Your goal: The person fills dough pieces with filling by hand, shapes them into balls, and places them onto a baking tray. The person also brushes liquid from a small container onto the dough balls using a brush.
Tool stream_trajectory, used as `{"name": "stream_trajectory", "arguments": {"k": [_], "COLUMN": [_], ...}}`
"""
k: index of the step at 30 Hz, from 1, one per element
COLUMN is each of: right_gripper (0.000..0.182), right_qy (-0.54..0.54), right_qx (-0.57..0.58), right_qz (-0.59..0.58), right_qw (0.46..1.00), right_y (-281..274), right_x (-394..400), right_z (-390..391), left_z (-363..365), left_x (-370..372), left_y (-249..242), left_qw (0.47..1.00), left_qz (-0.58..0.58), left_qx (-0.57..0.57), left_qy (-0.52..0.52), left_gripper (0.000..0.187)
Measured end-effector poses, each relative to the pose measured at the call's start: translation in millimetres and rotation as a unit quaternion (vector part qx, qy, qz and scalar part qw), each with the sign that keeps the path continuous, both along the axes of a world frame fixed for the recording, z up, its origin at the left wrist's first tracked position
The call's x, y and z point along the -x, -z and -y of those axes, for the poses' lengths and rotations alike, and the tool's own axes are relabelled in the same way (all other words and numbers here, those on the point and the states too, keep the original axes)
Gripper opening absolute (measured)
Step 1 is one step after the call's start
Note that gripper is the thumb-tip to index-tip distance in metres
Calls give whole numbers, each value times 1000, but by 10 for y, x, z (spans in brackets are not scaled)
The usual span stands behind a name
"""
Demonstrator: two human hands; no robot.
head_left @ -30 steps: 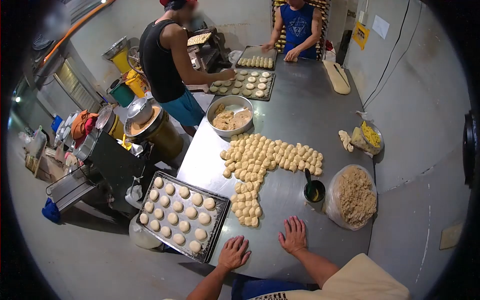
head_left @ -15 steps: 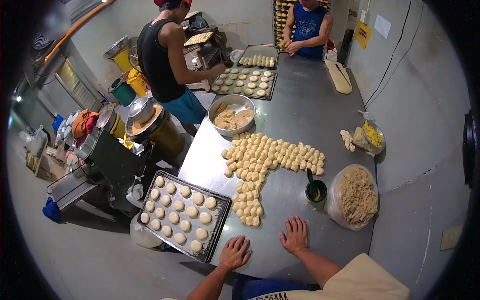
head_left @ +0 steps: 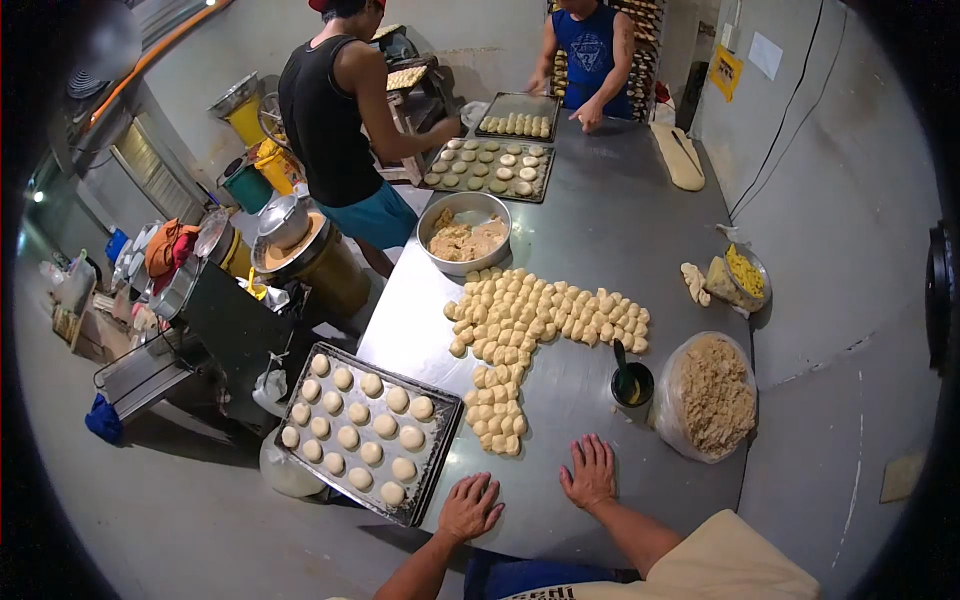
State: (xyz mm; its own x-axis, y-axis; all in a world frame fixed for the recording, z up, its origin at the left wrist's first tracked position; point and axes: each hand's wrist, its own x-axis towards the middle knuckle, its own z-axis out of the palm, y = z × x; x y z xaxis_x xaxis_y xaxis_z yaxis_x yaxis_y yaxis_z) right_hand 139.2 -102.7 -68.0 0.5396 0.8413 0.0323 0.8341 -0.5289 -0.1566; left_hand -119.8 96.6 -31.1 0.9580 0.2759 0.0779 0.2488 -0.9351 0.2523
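I'm resting my left hand (head_left: 468, 507) and right hand (head_left: 590, 473), both released and flat, on the counter (head_left: 600, 230) near the dough (head_left: 497, 410).

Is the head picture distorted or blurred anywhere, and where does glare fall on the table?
Head view: strong fisheye bending, with black corners; the steel table shows soft glare at its far middle; both hands, left and right, look sharp; the dough pieces are evenly lit.

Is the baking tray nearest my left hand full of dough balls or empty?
Nearly full: the baking tray beside the left hand holds rows of dough balls.
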Motion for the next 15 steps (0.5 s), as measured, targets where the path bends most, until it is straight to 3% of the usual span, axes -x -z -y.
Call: {"name": "stream_trajectory", "arguments": {"k": [15], "right_gripper": [68], "right_qy": [-4], "right_qx": [-25], "right_qz": [13], "right_qw": [1000], "right_y": [-14], "right_x": [-7], "right_z": [5], "left_z": [13], "left_x": [0], "left_y": [36], "left_qw": [1000], "left_qz": [-2], "left_qx": [0], "left_qy": [-2], "left_gripper": [55]}}
